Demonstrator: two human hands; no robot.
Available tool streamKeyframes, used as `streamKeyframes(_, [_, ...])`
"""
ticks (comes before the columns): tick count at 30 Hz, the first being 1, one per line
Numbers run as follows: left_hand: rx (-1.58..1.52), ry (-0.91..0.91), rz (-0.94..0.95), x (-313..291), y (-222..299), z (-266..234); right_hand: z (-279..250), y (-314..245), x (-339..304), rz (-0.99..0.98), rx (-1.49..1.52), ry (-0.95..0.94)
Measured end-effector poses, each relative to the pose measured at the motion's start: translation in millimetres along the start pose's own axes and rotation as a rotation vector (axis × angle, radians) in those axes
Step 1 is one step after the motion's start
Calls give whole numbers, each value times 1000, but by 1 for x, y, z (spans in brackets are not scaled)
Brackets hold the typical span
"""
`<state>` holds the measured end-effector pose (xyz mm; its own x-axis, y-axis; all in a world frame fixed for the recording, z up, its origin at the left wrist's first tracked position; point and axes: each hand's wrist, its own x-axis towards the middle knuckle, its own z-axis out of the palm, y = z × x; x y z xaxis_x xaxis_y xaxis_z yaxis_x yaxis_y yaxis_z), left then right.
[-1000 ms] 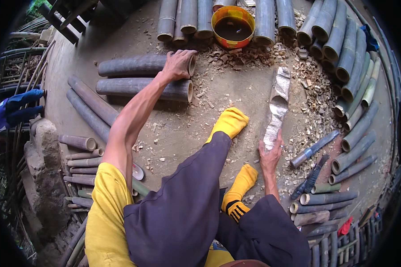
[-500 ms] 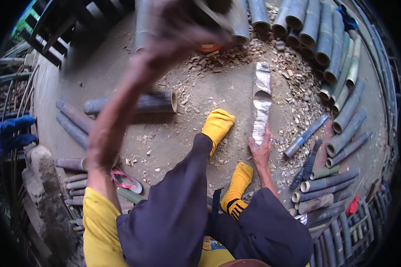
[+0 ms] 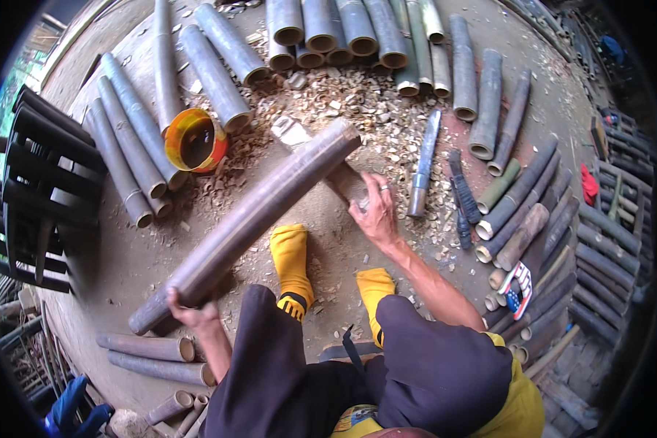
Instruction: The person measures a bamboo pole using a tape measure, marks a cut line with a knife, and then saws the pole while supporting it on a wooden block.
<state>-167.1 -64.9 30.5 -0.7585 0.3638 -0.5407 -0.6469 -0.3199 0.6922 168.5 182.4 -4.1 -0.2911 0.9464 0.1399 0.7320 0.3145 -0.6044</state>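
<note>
A long dark bamboo tube (image 3: 248, 223) lies slantwise before me, its far right end raised over a notched wooden piece (image 3: 347, 186). My left hand (image 3: 193, 314) grips the tube near its lower left end, fingers curled on its near side. At the near end of the notched piece, my right hand (image 3: 376, 212) has its fingers and thumb closed on it. The tube covers the middle of that piece; its pale far end shows beyond. My feet in yellow socks (image 3: 292, 263) rest on the ground between my hands.
An orange-yellow bucket (image 3: 217, 144) stands at the far left among bamboo tubes (image 3: 226, 91). Wood chips (image 3: 343, 98) cover the ground ahead. A sheathed, blade-shaped tool (image 3: 425, 164) lies to the right, beside more tubes (image 3: 518, 201). Dark slatted furniture (image 3: 51, 182) is at left.
My left hand has come back from the far side to the near left, holding the tube. The tube now crosses the notched piece, which my right hand still holds. The view has swung round.
</note>
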Motion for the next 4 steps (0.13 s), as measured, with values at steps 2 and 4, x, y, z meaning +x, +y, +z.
streamKeyframes(2, [122, 176, -98, -2, -51, -26, 8, -3, -11, 31, 149, 6])
streamKeyframes(4, [299, 239, -79, 4, -65, -51, 10, -3, -19, 3, 112, 19])
